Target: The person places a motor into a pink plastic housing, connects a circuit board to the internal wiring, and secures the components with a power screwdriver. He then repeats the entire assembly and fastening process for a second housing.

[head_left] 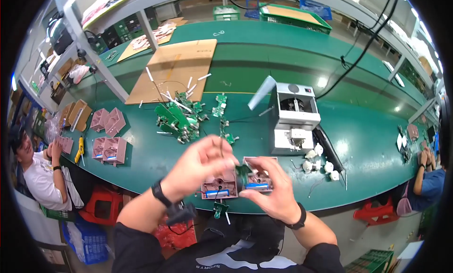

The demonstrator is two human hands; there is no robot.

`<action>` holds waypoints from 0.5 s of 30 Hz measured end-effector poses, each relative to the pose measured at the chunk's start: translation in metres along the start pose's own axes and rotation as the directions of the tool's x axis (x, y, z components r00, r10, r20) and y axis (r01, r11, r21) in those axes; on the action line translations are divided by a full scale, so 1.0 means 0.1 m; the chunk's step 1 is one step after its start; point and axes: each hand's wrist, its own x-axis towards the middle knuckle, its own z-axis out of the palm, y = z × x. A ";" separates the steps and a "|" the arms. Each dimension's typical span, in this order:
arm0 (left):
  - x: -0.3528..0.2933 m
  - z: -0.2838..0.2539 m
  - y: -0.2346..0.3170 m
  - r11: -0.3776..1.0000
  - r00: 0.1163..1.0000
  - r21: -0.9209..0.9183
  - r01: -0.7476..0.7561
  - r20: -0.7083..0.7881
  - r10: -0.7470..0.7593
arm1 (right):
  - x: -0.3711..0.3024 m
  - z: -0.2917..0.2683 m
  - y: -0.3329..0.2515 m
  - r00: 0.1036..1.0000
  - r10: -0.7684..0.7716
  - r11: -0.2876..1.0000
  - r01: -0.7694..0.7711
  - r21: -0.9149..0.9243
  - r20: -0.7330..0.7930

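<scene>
Two pink plastic housings lie side by side at the bench's front edge, the left housing point(228, 179) and the right housing point(260, 158). Each holds a blue battery cell, one battery point(217, 194) on the left and another battery point(257, 186) on the right. Above them my left hand point(200, 164) is closed in a pinch, and what its fingertips hold is unclear. My right hand point(273, 186) curls around a small green circuit board point(243, 171) over the gap between the housings; its fingers partly hide the right one. Another circuit board point(220, 210) lies at the edge near my body.
Circuit boards point(177, 119) are heaped beyond my left hand. A grey-white machine point(295, 117) stands right of centre, near a black hand tool point(329, 148) and white parts point(309, 166). More pink housings point(109, 149) and a yellow tool point(79, 149) sit left. Co-workers sit at both ends.
</scene>
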 end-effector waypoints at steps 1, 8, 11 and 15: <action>-0.12 0.16 -0.07 0.996 0.996 -0.063 0.056 0.077 -0.051 | 0.00 0.01 0.02 0.998 -0.058 0.998 0.059 0.018 -0.026; 0.01 0.27 -0.08 0.982 0.945 -0.055 0.178 0.289 -0.155 | -0.39 -0.36 0.15 0.991 0.040 0.994 -0.053 0.100 0.130; 0.17 0.25 -0.27 0.944 0.982 0.326 -0.057 0.188 -0.005 | -0.93 -0.58 -0.01 0.969 0.193 0.958 -0.220 0.186 0.154; 0.42 0.29 -0.44 0.433 0.859 0.743 -0.511 0.419 0.295 | -1.21 -0.68 -0.12 0.930 0.343 0.853 -0.367 0.370 0.131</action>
